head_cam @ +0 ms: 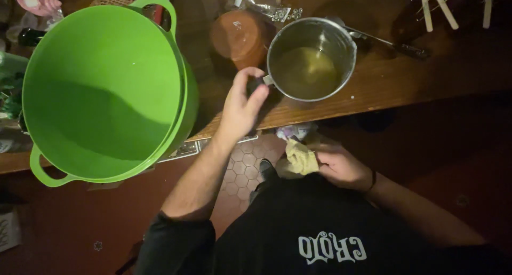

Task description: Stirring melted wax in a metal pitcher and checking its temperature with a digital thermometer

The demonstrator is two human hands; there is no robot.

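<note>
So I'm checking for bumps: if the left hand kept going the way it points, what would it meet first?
Probably the steel pot: the left hand already grips its dark handle, pointing toward its wall.

A large green plastic tub (106, 93) with 2 loop handles sits on the wooden table (405, 77), well left of the fingers. A round brown lid (238, 36) lies just above them, a clear bag of small metal parts (266, 5) beyond. Pale wooden sticks (437, 8) lie far right.
</note>
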